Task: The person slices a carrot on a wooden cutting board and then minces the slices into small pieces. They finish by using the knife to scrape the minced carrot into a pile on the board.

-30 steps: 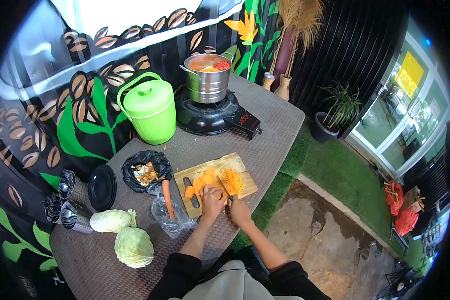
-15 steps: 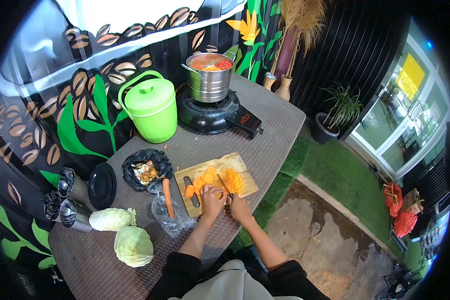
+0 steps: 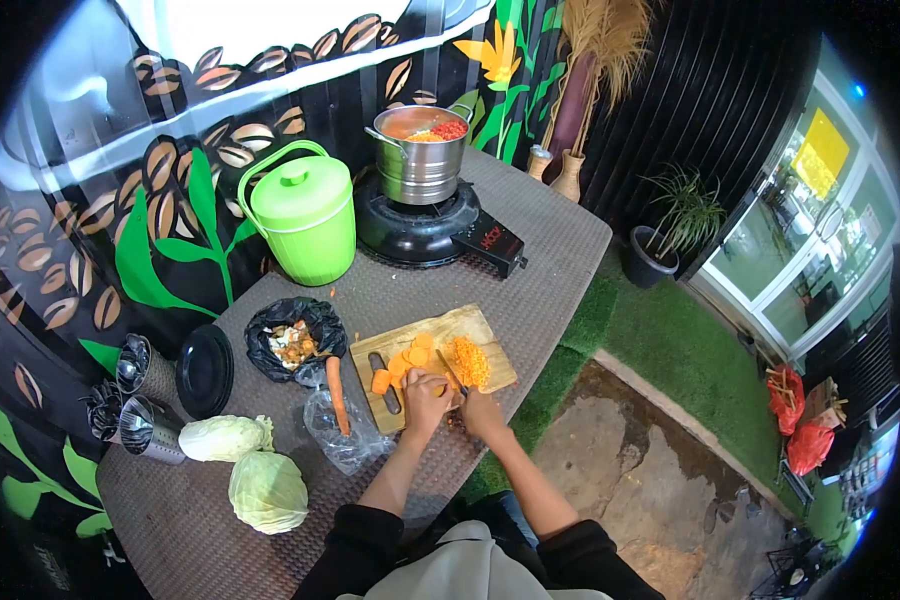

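Note:
My right hand (image 3: pixel 484 414) is closed around the handle of a knife (image 3: pixel 447 366), whose blade points up and left over the wooden cutting board (image 3: pixel 490 338). On the same board my left hand (image 3: pixel 427 393) presses down with bent fingers on orange carrot slices, partly hidden beneath them. Round carrot slices (image 3: pixel 416 353) lie just beyond the left fingers. To the right of the blade is a heap of finely chopped carrot (image 3: pixel 468 362). A whole carrot (image 3: pixel 337 395) rests on a clear plastic bag (image 3: pixel 355 447) left of the board.
A black bag of scraps (image 3: pixel 292 345), two cabbages (image 3: pixel 268 492) and black plates (image 3: pixel 205 372) are on the left. Metal cutlery holders (image 3: pixel 151 432) stand near the wall. Behind are a lidded green bucket (image 3: pixel 305 220) and a steel pot (image 3: pixel 420 165) on a black stove (image 3: pixel 410 230).
My right hand and the knife have shifted very slightly at the board. The left hand stays on the carrot slices, and the surrounding things look the same.

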`<state>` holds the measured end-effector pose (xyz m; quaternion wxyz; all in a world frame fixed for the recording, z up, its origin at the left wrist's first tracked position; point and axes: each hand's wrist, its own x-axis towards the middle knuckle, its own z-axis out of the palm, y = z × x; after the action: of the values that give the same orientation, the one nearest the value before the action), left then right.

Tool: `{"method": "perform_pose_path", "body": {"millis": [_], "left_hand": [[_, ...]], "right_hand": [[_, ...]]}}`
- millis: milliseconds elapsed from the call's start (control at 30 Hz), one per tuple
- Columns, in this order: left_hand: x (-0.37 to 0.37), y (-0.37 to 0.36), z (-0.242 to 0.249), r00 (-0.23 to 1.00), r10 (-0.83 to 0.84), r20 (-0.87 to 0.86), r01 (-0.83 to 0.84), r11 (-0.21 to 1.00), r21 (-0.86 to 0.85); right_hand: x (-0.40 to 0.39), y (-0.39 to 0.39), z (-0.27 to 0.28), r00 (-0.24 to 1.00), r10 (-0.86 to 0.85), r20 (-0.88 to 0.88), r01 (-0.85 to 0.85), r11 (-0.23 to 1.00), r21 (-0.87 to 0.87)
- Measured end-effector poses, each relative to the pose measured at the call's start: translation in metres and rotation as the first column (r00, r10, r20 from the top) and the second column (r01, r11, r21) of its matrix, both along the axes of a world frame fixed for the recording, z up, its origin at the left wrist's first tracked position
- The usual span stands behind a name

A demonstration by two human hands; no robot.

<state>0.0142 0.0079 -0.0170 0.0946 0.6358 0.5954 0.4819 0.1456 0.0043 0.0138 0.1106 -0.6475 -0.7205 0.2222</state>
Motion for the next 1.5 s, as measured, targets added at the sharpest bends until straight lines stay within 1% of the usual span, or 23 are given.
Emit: {"method": "perform_pose_path", "body": {"millis": [33,100,200,333,400,467,533,567,633,767,833,867,933,967,1000,1067,1100,1167,1200,1267,1300,1367,1500], "left_hand": [[0.000,0.000,0.001,1.000,-0.001,-0.010,0.001,1.000,0.010],[0.000,-0.001,0.004,1.000,0.001,-0.020,-0.001,1.000,0.020],[-0.001,-0.004,0.007,1.000,-0.010,-0.027,0.010,1.000,0.007],[-0.002,-0.002,0.010,1.000,-0.028,0.011,0.028,0.999,-0.026],[-0.002,-0.001,0.009,0.999,-0.031,0.012,0.032,0.999,-0.028],[-0.001,-0.001,0.007,0.999,-0.027,0.027,0.028,0.998,-0.049],[-0.003,0.002,0.001,0.999,-0.028,0.042,0.030,0.999,-0.043],[-0.002,0.002,-0.002,0.998,-0.032,0.056,0.034,0.999,-0.037],[-0.001,0.001,-0.001,0.998,-0.034,0.045,0.035,0.999,-0.040],[0.000,0.001,0.000,0.999,-0.012,0.035,0.013,1.000,-0.024],[0.000,0.001,0.001,1.000,-0.013,0.005,0.013,1.000,-0.013],[-0.001,0.001,0.002,1.000,-0.010,-0.028,0.010,1.000,-0.003],[-0.002,0.001,0.000,1.000,-0.016,0.008,0.017,1.000,-0.025],[-0.001,0.001,-0.001,0.999,-0.024,0.043,0.026,0.999,-0.042],[-0.001,0.001,-0.002,0.999,-0.029,0.040,0.031,0.999,-0.041],[-0.001,0.001,-0.001,0.999,-0.017,0.046,0.019,0.999,-0.035],[-0.002,0.000,-0.001,0.999,-0.016,0.044,0.017,0.999,-0.034],[-0.001,0.000,0.002,0.999,-0.023,0.027,0.024,0.999,-0.031],[-0.001,0.000,0.004,0.999,-0.022,0.029,0.023,0.999,-0.030],[-0.001,-0.001,0.006,0.999,-0.023,0.021,0.024,0.999,-0.027],[-0.001,-0.002,0.004,0.999,-0.025,0.020,0.026,0.999,-0.031],[-0.002,0.000,0.002,0.999,-0.029,0.026,0.030,0.998,-0.050],[-0.004,0.000,0.001,0.999,-0.031,0.042,0.033,0.998,-0.050]], "right_hand": [[-0.002,-0.005,0.001,1.000,0.001,0.003,-0.001,1.000,0.001],[-0.011,-0.014,0.003,0.996,-0.092,-0.007,0.091,0.993,-0.074],[-0.008,-0.002,0.003,0.997,-0.058,-0.058,0.052,0.994,-0.097],[0.000,0.004,0.001,0.999,0.021,-0.033,-0.024,0.994,-0.110],[-0.003,-0.009,0.003,1.000,-0.013,0.026,0.015,0.997,-0.075],[-0.008,-0.011,0.011,0.997,-0.074,-0.028,0.070,0.990,-0.126],[-0.009,-0.004,0.004,0.998,-0.056,-0.029,0.054,0.996,-0.067],[-0.007,0.001,0.002,0.998,-0.061,-0.031,0.059,0.996,-0.070],[-0.002,0.013,0.008,0.998,0.039,-0.042,-0.044,0.993,-0.110],[-0.003,-0.003,0.019,0.999,0.038,0.021,-0.036,0.992,-0.119],[-0.012,-0.014,0.014,0.995,-0.104,-0.010,0.102,0.990,-0.100],[-0.012,-0.011,0.013,0.995,-0.104,-0.010,0.102,0.990,-0.099],[-0.013,-0.004,0.005,0.993,-0.096,-0.073,0.090,0.993,-0.080],[-0.008,0.002,0.002,0.998,-0.036,-0.058,0.032,0.997,-0.069],[-0.004,0.006,0.005,0.997,-0.041,-0.061,0.037,0.997,-0.068],[0.000,0.010,0.011,0.998,0.033,-0.047,-0.040,0.988,-0.147],[-0.002,0.004,0.011,0.998,0.035,-0.049,-0.042,0.989,-0.145],[-0.005,-0.012,0.006,1.000,-0.013,0.019,0.012,1.000,0.023],[-0.007,-0.011,0.007,1.000,-0.012,0.021,0.011,1.000,0.024],[-0.012,-0.010,0.006,0.995,-0.087,-0.047,0.082,0.992,-0.096],[-0.010,-0.007,0.005,0.995,-0.089,-0.048,0.084,0.991,-0.100],[-0.004,0.004,0.005,0.997,0.012,-0.079,-0.018,0.998,-0.068],[0.001,-0.001,0.009,0.997,0.056,-0.045,-0.061,0.992,-0.113]]}}
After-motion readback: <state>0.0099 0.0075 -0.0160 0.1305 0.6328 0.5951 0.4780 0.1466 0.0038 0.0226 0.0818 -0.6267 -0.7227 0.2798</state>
